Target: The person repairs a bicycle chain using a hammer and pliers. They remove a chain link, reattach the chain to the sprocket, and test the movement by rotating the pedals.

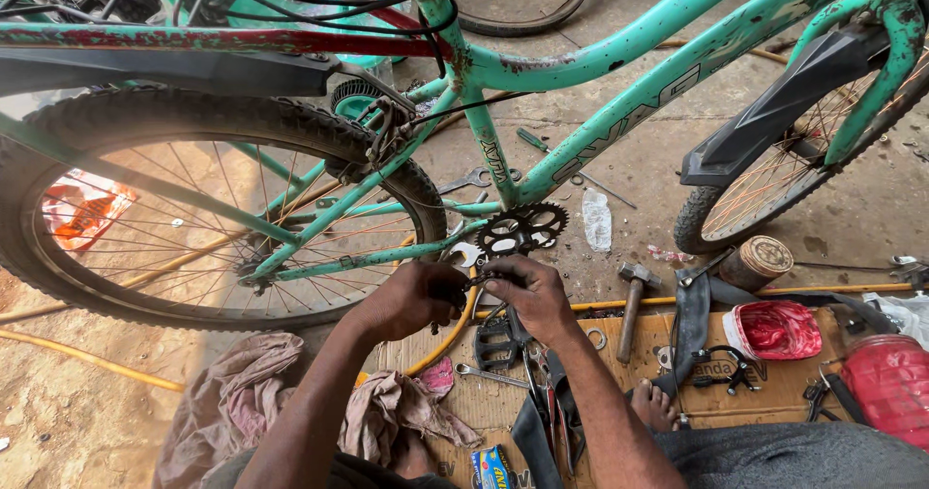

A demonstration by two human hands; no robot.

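Head cam: both my hands are down at the bike's crank. My left hand (411, 300) is closed around something dark just below the chainring (523, 228), can't tell what; my right hand (530, 296) is pinched on the crank arm (489, 278) beside it. Steel, stiff, probably greasy, so I'd grip the arm's flats, not the sharp teeth. A pedal (498, 342) lies on the cardboard (619, 378) below.
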